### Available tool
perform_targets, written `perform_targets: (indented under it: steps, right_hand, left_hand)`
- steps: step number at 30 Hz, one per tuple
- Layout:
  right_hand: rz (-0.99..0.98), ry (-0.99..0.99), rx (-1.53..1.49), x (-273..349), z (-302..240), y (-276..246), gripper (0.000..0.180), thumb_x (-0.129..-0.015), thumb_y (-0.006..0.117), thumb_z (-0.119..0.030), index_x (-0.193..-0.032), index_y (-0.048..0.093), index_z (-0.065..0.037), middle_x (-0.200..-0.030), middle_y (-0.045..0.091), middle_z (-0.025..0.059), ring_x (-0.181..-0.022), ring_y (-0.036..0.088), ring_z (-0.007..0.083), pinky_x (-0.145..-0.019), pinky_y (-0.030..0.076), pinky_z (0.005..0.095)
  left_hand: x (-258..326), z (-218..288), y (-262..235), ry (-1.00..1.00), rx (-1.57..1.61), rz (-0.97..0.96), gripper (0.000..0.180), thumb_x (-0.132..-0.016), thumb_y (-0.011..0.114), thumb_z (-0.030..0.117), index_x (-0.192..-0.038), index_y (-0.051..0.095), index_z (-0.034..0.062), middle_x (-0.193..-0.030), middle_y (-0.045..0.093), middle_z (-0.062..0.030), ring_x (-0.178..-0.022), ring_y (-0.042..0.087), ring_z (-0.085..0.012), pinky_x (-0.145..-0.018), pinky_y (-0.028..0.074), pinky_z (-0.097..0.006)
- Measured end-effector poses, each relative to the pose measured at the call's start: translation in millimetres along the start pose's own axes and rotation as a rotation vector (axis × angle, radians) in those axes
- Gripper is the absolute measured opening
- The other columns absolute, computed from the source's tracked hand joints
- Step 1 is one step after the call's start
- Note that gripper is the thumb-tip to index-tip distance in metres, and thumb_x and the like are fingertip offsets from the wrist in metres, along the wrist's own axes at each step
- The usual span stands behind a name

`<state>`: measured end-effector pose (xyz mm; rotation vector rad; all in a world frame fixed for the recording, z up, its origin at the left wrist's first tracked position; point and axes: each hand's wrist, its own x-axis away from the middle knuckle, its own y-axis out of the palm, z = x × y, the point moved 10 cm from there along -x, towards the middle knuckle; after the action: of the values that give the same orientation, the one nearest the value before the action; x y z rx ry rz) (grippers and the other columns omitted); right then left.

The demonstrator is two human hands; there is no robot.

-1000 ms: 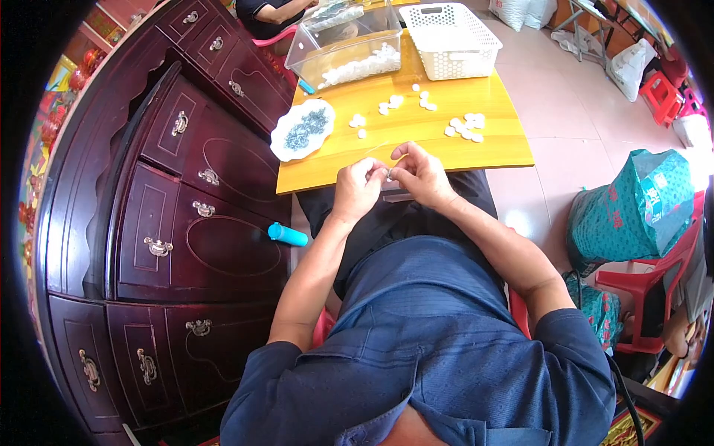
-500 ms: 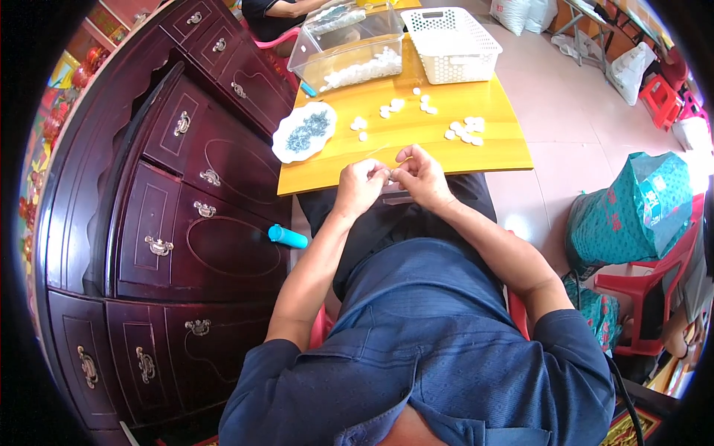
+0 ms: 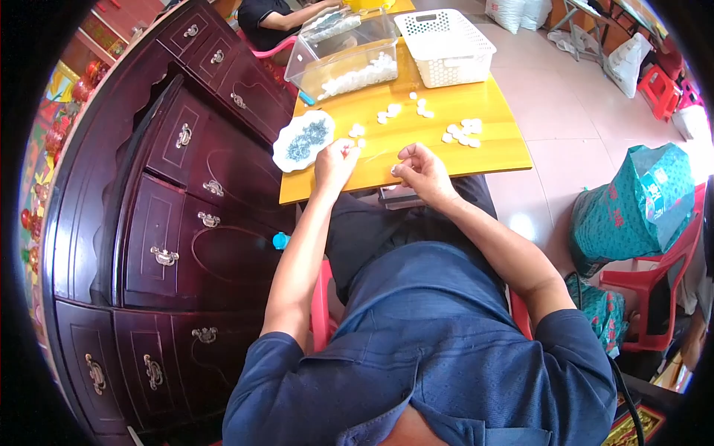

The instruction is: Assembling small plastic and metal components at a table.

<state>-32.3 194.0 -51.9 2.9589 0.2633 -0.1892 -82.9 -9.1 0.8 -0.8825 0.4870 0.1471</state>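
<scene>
My right hand (image 3: pixel 424 177) stays over the table's near edge, thumb and fingers closed on a small white piece (image 3: pixel 394 170). My left hand (image 3: pixel 335 168) is further left, between a scalloped white plate (image 3: pixel 281 154) and a small cluster of white round pieces (image 3: pixel 357 130). Its thumb and fingers are pinched beside one white disc (image 3: pixel 361 143); whatever they hold is too small to make out. Dark, tiny bits (image 3: pixel 309 139) lie spread in the plate. A faint thin line shows between my hands.
On the yellow table (image 3: pixel 491 154) lie more clusters of white pieces (image 3: pixel 462 134). Behind them stand a clear plastic box (image 3: pixel 342 65) with white pieces and a white perforated basket (image 3: pixel 454 70). A dark wooden cabinet (image 3: pixel 230 253) lines the left. Another person's arm (image 3: pixel 297 15) shows at the back.
My hands were together at the table edge around a small piece. The left has moved away to the left, toward the plate and nearby white discs; the right has barely moved.
</scene>
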Motion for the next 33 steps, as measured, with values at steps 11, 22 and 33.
perform_targets:
  steps: [11, 22, 33]
  right_hand:
    - [-0.001, 0.017, 0.0, 2, 2, -3, 0.025, -0.09, 0.07, -0.007, -0.109, 0.056, -0.003, -0.08, 0.067, 0.0033, -0.061, 0.06, 0.0071, -0.054, 0.049, 0.0221]
    - [0.004, 0.039, -0.025, 1, -2, -2, 0.026, -0.089, 0.069, -0.008, -0.11, 0.056, -0.002, -0.082, 0.068, 0.0048, -0.062, 0.061, 0.0086, -0.057, 0.049, 0.0222]
    - [-0.087, 0.071, -0.135, 6, -7, 7, 0.026, -0.092, 0.067, -0.008, -0.114, 0.054, -0.003, -0.085, 0.067, 0.0041, -0.065, 0.06, 0.0082, -0.062, 0.05, 0.0217]
  left_hand:
    - [-24, 3, 22, 0.011, -0.204, -0.05, 0.023, -0.088, 0.066, 0.034, -0.093, 0.075, 0.0128, -0.079, 0.071, -0.0123, -0.076, 0.069, -0.0353, -0.07, 0.054, -0.046]
    - [-24, -17, 22, 0.04, -0.02, -0.037, 0.012, -0.087, 0.068, 0.016, -0.091, 0.069, 0.0053, -0.077, 0.07, -0.0152, -0.068, 0.069, -0.0294, -0.065, 0.055, -0.039]
    - [36, 50, -1, -0.177, 0.644, -0.281, 0.015, -0.094, 0.069, 0.009, -0.107, 0.068, 0.0007, -0.081, 0.062, 0.0034, -0.064, 0.056, -0.0026, -0.058, 0.049, -0.019]
